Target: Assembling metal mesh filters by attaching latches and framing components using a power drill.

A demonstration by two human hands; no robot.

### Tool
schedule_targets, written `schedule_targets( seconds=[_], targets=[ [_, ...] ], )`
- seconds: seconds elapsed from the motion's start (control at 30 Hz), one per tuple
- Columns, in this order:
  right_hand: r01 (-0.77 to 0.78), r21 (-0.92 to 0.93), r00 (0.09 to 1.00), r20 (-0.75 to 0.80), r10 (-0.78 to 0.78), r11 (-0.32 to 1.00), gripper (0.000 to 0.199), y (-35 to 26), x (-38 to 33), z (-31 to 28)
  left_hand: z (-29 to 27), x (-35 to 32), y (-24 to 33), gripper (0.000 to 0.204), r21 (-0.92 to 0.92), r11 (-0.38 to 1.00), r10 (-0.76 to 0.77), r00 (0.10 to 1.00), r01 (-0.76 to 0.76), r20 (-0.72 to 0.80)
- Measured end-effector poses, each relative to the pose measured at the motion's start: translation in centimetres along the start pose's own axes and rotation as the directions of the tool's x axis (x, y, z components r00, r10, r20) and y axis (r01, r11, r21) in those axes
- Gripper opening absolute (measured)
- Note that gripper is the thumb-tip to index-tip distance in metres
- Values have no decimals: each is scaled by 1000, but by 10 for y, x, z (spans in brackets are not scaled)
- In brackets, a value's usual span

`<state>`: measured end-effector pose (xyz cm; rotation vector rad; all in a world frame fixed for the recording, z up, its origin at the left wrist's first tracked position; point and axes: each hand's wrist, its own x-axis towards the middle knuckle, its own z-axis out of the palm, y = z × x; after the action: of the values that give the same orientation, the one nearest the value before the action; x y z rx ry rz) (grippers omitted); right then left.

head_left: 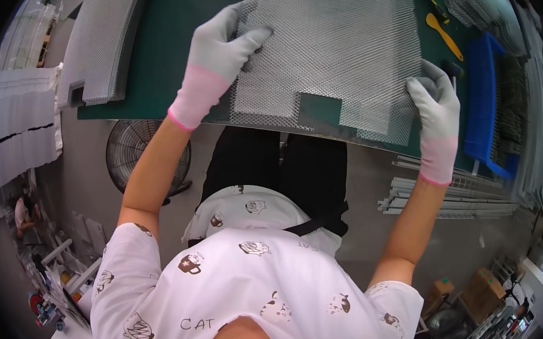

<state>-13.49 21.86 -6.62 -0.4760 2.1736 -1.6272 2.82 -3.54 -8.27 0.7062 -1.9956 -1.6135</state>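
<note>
Both hands gloved, grey knit with pink cuffs. Left hand [220, 53] laid on the left edge of a silvery expanded-metal mesh sheet [332, 44], fingers spread wide and flat, thumb out over the mesh. Right hand [435, 110] curled at the sheet's right edge, fingers bent around it, apparently gripping; how tightly, cannot tell. Mesh sheet lying flat on the dark green surface [181, 23], centred between the two hands, near edge close to the surface's front rim, with a rectangular notch cut in that near edge showing green beneath. Stack of similar mesh sheets [104, 36] to the left on the same surface, well apart from the left hand. Yellow flat tool [444, 36] beyond the right hand, near the far right of the surface. Blue plastic bin [483, 105] just beside the right hand, holding dark material. Round wire fan guard [145, 154] on the floor under the surface, left side. Bundle of white metal rods [452, 197] on the floor at right. White sheets [21, 119] stacked at far left.
</note>
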Motion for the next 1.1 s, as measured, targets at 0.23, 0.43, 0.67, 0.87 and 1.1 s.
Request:
schedule_targets(
  seconds=[0.23,0.43,0.67,0.87,1.1],
  targets=[
    [18,-142,1000,9,-17,990,45,23,10,8,2,6,-20,57,178,984,-7,1000,5,13],
    [24,-140,1000,2,-24,990,44,36,11,10,5,11,-31,54,289,957,25,999,-35,37],
    [5,-221,999,-47,-16,975,43,42,8,18,12,4,-18,55,370,924,-104,995,95,4],
    [-14,-225,998,-64,0,974,41,41,6,20,12,3,-33,54,446,895,21,1000,-9,-23],
    [-19,-357,997,-76,-9,934,46,37,7,20,16,2,-35,51,578,813,82,997,-68,2]
  ],
)
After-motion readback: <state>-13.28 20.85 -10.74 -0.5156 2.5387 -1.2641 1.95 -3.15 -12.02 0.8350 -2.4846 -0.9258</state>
